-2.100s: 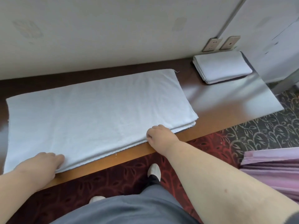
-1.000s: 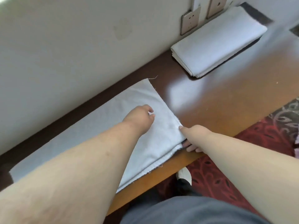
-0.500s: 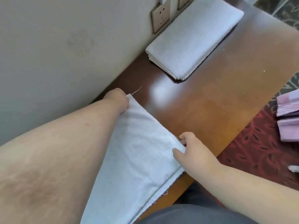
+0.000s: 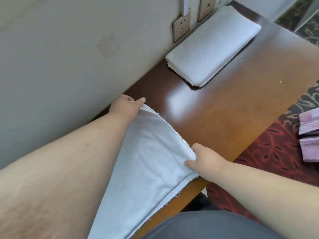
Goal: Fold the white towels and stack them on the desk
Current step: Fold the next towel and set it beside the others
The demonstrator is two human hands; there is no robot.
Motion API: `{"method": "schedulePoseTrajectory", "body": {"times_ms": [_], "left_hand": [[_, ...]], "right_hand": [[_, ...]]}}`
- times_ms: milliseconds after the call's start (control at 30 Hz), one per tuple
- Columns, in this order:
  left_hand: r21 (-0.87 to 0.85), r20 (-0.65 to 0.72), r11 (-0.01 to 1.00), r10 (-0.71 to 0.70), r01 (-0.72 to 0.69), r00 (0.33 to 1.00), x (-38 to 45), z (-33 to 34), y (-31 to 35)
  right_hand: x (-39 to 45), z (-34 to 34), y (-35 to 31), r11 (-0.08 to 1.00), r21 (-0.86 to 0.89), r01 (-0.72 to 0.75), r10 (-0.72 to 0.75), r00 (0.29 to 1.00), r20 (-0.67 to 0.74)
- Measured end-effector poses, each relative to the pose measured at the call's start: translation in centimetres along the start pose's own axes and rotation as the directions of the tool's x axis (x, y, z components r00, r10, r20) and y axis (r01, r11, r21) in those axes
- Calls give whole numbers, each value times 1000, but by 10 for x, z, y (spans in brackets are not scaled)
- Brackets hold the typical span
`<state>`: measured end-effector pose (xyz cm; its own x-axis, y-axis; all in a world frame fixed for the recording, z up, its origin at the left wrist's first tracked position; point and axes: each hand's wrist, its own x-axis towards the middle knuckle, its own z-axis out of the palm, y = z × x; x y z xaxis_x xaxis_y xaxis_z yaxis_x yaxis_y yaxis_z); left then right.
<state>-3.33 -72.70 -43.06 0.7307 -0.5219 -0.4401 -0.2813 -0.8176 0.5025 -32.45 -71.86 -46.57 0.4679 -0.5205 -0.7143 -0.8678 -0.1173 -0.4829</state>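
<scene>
Item one: a white towel (image 4: pixel 146 169), already doubled lengthwise, lies along the near edge of the wooden desk (image 4: pixel 233 109), its right-hand end lifted off the surface. We hold that end at both corners. Our left hand (image 4: pixel 125 105) pinches the far corner, by the wall, thumb laid over the layered edge; the remaining fingers are hidden beneath the cloth. Our right hand (image 4: pixel 203 158) grips the near corner, fingers curled round the bunched layers, thumb pressed on top.

Item two: a folded towel (image 4: pixel 212 47), flat on the far part of the desk against the wall (image 4: pixel 69 49), well apart from the first.

Item three: two wall sockets (image 4: pixel 182 25) just above that folded towel.

Item four: red patterned carpet (image 4: pixel 276 161) below the desk, with pink folded cloth (image 4: pixel 309 137) at the right margin.
</scene>
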Motion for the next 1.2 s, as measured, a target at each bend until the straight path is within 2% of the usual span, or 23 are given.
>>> {"method": "schedulePoseTrajectory", "body": {"times_ms": [67,167,300,400,500,633,833,967,1100,1200], "left_hand": [[-42,-28,998,-48,47,998,-9,-3,3],[-259,-73,958,-149,126,986,-20,-13,8],[-428,-180,900,-172,81,969,-34,-37,3],[-577,-215,813,-239,74,947,-51,-60,-11],[-707,-200,696,-365,124,909,-73,-88,-30],[-839,-168,526,-490,137,855,-110,-127,-55],[-860,-266,510,-469,12,842,-155,-176,-110],[-864,-297,503,-508,-1,809,-179,-202,-153],[-800,-345,600,-450,-8,824,-195,-231,-197],[-712,-381,702,-394,6,836,-200,-257,-229]], "right_hand": [[-7,-3,1,1000,0,15,-15,1000,13],[-20,-9,-3,996,42,84,-85,996,35],[-43,-9,-20,965,0,261,-260,960,101],[-66,-5,-39,915,-25,403,-398,910,113],[-91,0,-59,835,-18,550,-545,831,108],[-119,13,-88,754,-38,656,-641,747,176],[-149,51,-124,607,-47,794,-768,600,224],[-165,89,-150,541,-36,840,-795,525,304],[-183,138,-186,492,18,870,-821,458,342],[-197,183,-215,500,81,862,-826,447,344]]}}
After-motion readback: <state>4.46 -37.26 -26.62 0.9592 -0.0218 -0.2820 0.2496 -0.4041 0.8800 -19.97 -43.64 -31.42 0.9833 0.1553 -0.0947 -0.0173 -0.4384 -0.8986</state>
